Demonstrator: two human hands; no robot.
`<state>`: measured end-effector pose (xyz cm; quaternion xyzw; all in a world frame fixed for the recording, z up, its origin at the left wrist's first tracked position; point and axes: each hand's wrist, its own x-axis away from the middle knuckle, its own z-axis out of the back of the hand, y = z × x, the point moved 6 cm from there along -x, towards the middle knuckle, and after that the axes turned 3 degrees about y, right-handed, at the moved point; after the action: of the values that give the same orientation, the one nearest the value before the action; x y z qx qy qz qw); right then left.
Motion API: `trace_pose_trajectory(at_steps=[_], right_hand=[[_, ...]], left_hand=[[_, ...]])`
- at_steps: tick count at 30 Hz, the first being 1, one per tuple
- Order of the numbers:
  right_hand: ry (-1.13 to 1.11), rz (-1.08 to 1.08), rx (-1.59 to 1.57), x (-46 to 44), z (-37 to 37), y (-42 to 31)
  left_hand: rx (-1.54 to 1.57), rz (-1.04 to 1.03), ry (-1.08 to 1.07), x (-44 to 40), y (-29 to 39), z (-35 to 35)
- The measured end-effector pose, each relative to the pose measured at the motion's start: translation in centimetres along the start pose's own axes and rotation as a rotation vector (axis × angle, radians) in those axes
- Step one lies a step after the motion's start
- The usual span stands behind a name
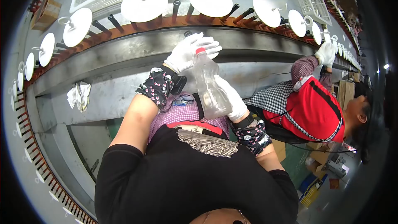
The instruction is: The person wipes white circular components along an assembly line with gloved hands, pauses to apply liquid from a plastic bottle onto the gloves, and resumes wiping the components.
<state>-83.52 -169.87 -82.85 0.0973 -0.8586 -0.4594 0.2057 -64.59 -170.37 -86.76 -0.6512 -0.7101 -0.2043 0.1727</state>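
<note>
Clear plastic bottle [212, 97] with red cap [200, 51] leans between white-gloved left hand [184, 54], spread near the cap, and white-gloved right hand [234, 101], clasping its lower side; probably light, squeezable (slippery in gloves), best held at the waist.

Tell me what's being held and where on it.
A clear bottle, held by its lower body in the right hand; the left hand is open by the red cap; any touch there can't be told.
</note>
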Motion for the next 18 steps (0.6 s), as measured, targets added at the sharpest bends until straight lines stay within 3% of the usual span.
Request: trace_pose_trajectory(at_steps=[1,3,6,7,8,9,11,13,15,16,17,18], right_hand=[[0.081,0.185,0.709,0.0,0.5,-1.0],[0.331,0.345,0.987,0.3,2.2,-1.2],[0.323,0.223,0.937,-1.1,0.9,1.4],[0.25,0.252,1.16,-0.5,-0.5,1.3],[0.312,0.386,1.355,0.0,-0.3,-1.6],[0.268,0.554,1.475,1.1,-3.0,-1.3],[0.198,0.77,2.128,3.2,-6.0,-4.8],[0.269,0.958,2.583,4.3,-7.8,-6.3],[0.388,0.996,2.706,4.4,-11.3,-9.1],[0.416,0.955,2.743,3.3,-13.0,-10.3],[0.347,1.013,2.668,2.6,-15.0,-11.5],[0.302,1.114,2.702,3.1,-18.4,-10.5]], left_hand=[[0.003,0.012,-0.022,-0.2,0.0,0.5],[-0.065,0.011,0.01,-0.3,-0.2,0.2],[0.004,0.115,-0.252,-0.4,-0.4,0.5],[0.019,0.081,-0.268,1.0,-0.8,-0.8],[-0.019,0.058,-0.036,0.5,-0.9,-1.6],[-0.522,-0.143,-0.239,-0.4,1.0,-1.4],[-0.491,-0.255,-0.099,0.2,-0.3,-4.0],[-0.286,-0.214,-0.242,-2.1,0.6,-0.5],[-0.308,-0.269,-0.26,-5.8,2.4,-2.4],[-0.48,-0.487,-0.064,-5.3,2.4,-4.3],[-0.484,-0.407,-0.029,-5.1,1.8,-7.7],[-0.631,-0.487,-0.008,-5.7,2.1,-9.5]])
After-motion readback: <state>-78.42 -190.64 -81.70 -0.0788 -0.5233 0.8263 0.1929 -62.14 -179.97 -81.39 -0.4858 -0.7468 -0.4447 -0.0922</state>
